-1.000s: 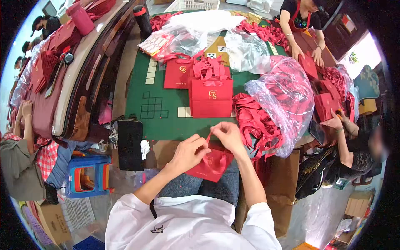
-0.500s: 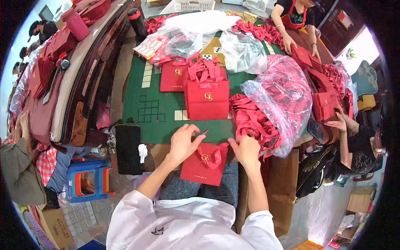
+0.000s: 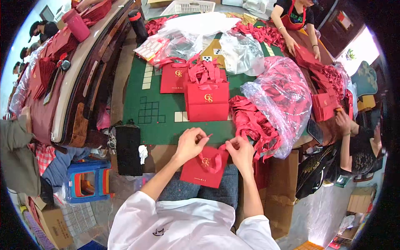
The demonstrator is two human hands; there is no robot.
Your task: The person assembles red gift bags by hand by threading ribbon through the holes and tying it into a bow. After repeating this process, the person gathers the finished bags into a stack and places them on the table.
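While the red bag [image 3: 199, 173] lies just below them, the left hand [image 3: 190, 145] pinches a red tip [image 3: 210, 135], the right hand [image 3: 242, 153] the bag's corner.

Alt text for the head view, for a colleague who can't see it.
Left hand and right hand pinch red ribbon at a small red bag over the person's lap; beyond, on a green table, more red bags sit beside a ribbon pile.

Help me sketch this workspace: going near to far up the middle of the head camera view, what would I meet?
Red paper gift bag over the knees → upright red gift bag → tan panel with dice faces → white plastic heap → white plastic basket.
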